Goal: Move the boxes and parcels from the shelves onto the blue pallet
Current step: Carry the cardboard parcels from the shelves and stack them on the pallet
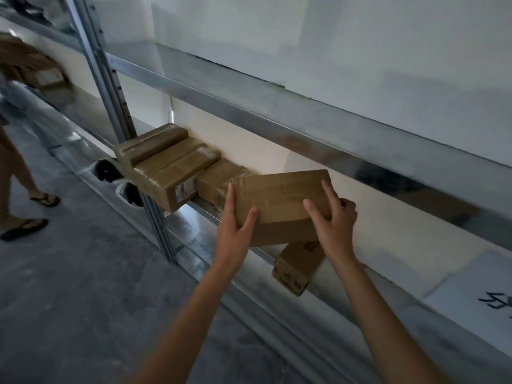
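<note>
A flat brown taped cardboard box (279, 200) sits at the front of a metal shelf (210, 212), partly over a smaller box (297, 268) that sticks out below it. My left hand (238, 217) grips the box's left end, thumb on top. My right hand (332, 217) grips its right end, fingers spread over the top. To the left, several more brown parcels (171, 164) lie stacked on the same shelf, one with a barcode label. The blue pallet is not in view.
An upper shelf beam (277, 112) runs above the boxes. A steel upright (110, 87) stands left of them. Another person's legs in sandals (25, 225) are on the grey concrete floor (83, 286) at far left, near more boxes (47, 76).
</note>
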